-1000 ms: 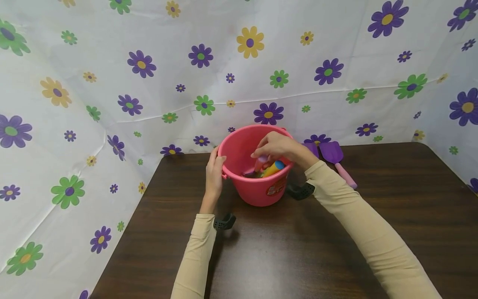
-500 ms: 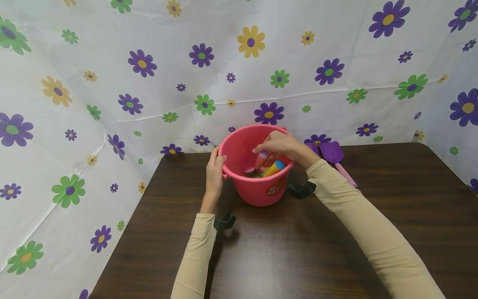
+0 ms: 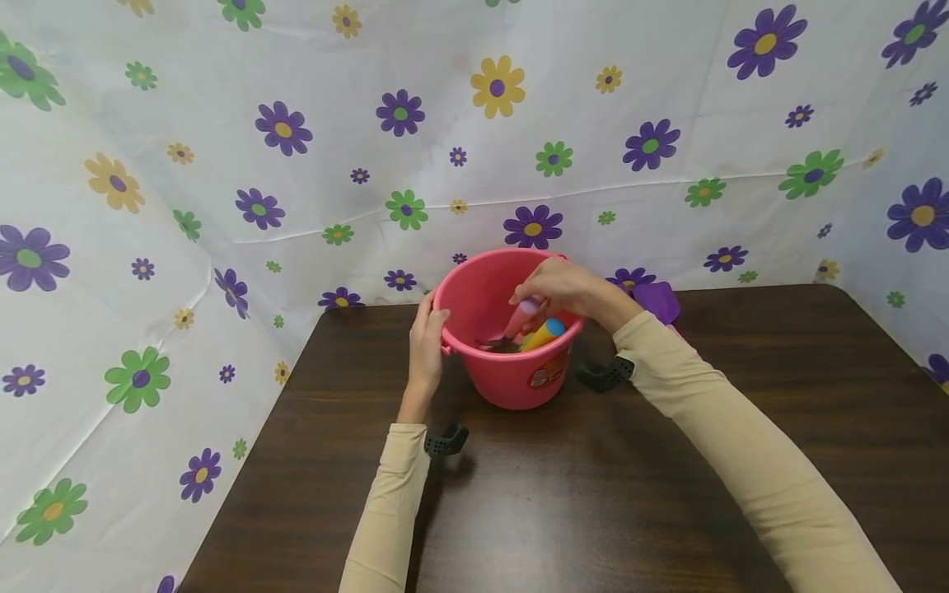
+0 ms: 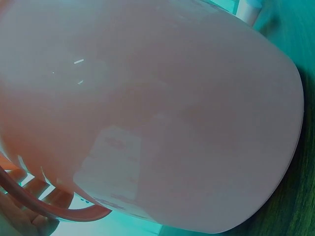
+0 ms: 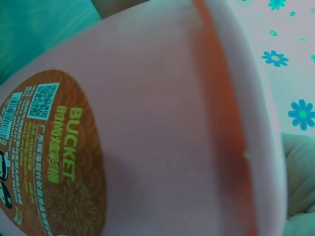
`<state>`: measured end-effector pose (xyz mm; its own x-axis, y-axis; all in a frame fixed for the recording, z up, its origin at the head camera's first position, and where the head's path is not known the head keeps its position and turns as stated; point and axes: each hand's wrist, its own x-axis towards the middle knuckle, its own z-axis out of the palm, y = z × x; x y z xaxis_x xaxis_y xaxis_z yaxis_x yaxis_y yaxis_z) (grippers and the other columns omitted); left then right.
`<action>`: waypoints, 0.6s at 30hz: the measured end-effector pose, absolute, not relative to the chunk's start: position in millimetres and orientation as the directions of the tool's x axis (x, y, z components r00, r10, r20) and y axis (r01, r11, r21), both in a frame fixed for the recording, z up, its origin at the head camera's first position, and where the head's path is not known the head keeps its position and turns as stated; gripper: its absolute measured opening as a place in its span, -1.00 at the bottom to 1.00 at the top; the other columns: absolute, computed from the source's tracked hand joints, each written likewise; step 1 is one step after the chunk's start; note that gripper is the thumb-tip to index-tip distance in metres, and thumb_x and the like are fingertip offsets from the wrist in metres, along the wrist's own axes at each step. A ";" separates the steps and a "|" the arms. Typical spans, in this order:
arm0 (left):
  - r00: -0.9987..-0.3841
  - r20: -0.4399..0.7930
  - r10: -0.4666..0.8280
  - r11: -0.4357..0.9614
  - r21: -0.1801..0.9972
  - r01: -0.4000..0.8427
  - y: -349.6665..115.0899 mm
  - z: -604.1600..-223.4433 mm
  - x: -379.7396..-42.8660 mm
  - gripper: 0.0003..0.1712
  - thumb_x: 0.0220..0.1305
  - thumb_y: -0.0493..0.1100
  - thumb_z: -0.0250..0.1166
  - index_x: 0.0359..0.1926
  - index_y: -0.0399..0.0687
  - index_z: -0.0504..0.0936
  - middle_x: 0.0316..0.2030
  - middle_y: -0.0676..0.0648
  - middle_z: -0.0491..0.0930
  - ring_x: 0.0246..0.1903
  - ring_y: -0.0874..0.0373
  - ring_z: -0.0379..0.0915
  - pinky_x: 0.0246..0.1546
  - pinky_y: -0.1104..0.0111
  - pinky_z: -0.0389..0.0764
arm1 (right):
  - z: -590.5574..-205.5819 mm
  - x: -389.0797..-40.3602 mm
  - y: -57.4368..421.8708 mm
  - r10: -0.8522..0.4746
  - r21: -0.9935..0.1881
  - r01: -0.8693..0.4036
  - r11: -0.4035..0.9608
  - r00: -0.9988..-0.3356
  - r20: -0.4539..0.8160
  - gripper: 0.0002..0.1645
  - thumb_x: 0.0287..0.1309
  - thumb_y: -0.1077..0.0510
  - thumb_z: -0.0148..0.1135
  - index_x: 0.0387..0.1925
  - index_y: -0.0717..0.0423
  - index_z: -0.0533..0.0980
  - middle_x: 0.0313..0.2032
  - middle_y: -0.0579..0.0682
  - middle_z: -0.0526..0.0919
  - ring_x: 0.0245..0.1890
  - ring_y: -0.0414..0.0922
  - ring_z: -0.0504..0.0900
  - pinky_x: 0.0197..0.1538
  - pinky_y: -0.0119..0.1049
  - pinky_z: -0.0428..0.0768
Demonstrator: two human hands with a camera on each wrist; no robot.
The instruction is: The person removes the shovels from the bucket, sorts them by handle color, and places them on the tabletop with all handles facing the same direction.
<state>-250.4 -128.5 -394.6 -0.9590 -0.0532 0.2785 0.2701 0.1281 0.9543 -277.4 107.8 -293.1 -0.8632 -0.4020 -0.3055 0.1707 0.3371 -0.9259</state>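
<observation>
A pink bucket (image 3: 507, 383) stands on the dark wooden table (image 3: 534, 502). My left hand (image 3: 426, 350) grips its left rim, thumb over the edge; in the left wrist view, fingers of that hand (image 4: 56, 196) show past the bucket's pink bail (image 4: 64, 212). Reaching inside over the right rim, my right hand (image 3: 565, 290) holds the pink handle of a toy tool (image 3: 522, 316) with a lilac end. Its lower part looks dark purple, its kind hard to tell. Beside it in the bucket lies a yellow piece with a blue end (image 3: 545, 332). The bucket wall fills most of both wrist views.
Behind my right forearm a purple toy shovel (image 3: 656, 301) lies on the table, its handle mostly covered. A flower-print sheet (image 3: 445, 115) hangs behind and beside the table. The bucket bears a printed oval label (image 5: 59, 157).
My right hand has shifted slightly up and to the right, bringing more of the pink handle into sight. My forearm now covers more of the purple shovel. The left hand stays on the rim.
</observation>
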 end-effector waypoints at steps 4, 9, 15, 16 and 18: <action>-0.961 0.271 -0.051 0.137 0.955 0.262 -129.1 -394.4 -251.1 -0.38 0.48 -0.11 -0.02 0.51 -0.10 0.36 -0.45 -0.07 0.44 -0.66 0.26 0.24 -0.59 0.47 0.38 | -291.1 -276.3 113.8 -0.373 -0.936 0.207 0.284 -0.876 -0.307 -0.67 0.32 0.25 0.27 -0.05 0.49 0.62 -0.21 0.23 0.70 -0.24 0.12 0.80 -0.07 -0.10 0.74; -0.965 0.260 -0.046 0.139 0.958 0.251 -125.7 -376.2 -236.8 -0.39 0.46 -0.18 -0.03 0.48 -0.21 0.37 -0.50 -0.14 0.38 -0.67 0.31 0.24 -0.59 0.50 0.38 | -287.6 -272.0 124.8 -0.347 -0.948 0.229 0.221 -0.890 -0.296 -0.67 0.33 0.24 0.25 0.00 0.45 0.60 -0.05 0.26 0.59 -0.13 0.10 0.74 -0.04 -0.13 0.73; -0.967 0.254 -0.037 0.144 0.958 0.246 -121.6 -357.5 -220.5 -0.38 0.45 -0.18 -0.02 0.48 -0.26 0.35 -0.32 -0.46 0.41 -0.64 0.32 0.25 -0.56 0.50 0.41 | -284.4 -266.6 139.1 -0.306 -0.963 0.233 0.136 -0.914 -0.264 -0.80 0.30 0.24 0.29 -0.18 0.33 0.69 -0.13 0.16 0.62 -0.09 0.07 0.68 -0.05 -0.15 0.73; -0.966 0.256 -0.037 0.145 0.958 0.248 -121.4 -356.8 -220.0 -0.38 0.45 -0.18 -0.02 0.48 -0.26 0.35 -0.28 -0.49 0.42 -0.63 0.32 0.25 -0.55 0.50 0.42 | -283.8 -265.8 141.4 -0.303 -0.964 0.239 0.116 -0.916 -0.263 -0.84 0.30 0.24 0.30 -0.24 0.29 0.71 -0.15 0.14 0.63 -0.09 0.07 0.69 -0.04 -0.14 0.73; -0.965 0.260 -0.039 0.146 0.957 0.252 -121.0 -356.3 -219.7 -0.38 0.44 -0.18 -0.02 0.47 -0.27 0.35 -0.22 -0.50 0.45 -0.63 0.32 0.25 -0.55 0.50 0.42 | -282.7 -264.3 145.9 -0.296 -0.965 0.248 0.085 -0.918 -0.262 -0.85 0.30 0.25 0.30 -0.34 0.22 0.73 -0.20 0.12 0.65 -0.12 0.06 0.71 -0.02 -0.13 0.72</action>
